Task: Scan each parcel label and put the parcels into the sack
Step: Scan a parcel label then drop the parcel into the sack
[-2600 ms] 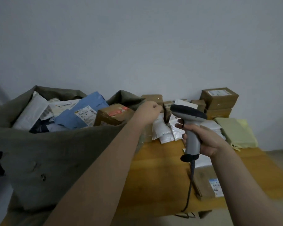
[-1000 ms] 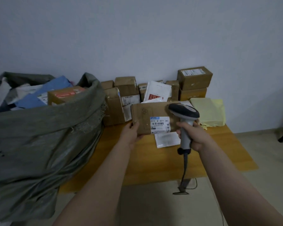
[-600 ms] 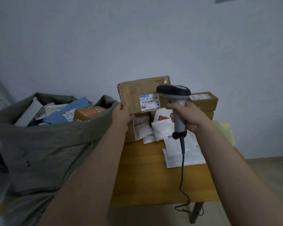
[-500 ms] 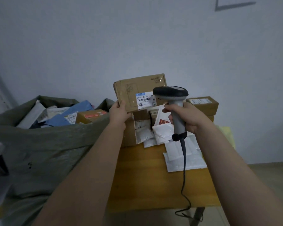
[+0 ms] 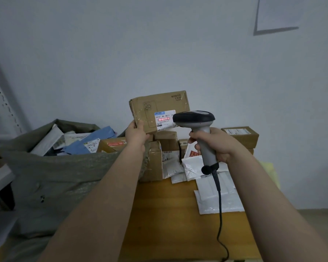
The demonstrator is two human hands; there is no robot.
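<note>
At the left of the frame the grey-green sack (image 5: 51,173) stands open and nearly full, a blue mailer (image 5: 95,138) and a red-labelled box (image 5: 112,145) heaped at its mouth. Just right of it, at centre, our left hand (image 5: 136,132) pinches the lower left corner of the cardboard parcel (image 5: 155,106), raised in the air with its long axis across the frame and its label (image 5: 165,120) facing us, a red line on the barcode. Our right hand (image 5: 216,144) is wrapped round the grip of the scanner (image 5: 194,120), its head overlapping the label's right edge. The sack lies left of and below the parcel, on the left hand's side, so we judge that hand should drop it in. Further right, on the desk (image 5: 169,214), more boxes (image 5: 240,136) and white mailers (image 5: 214,193) wait.
</note>
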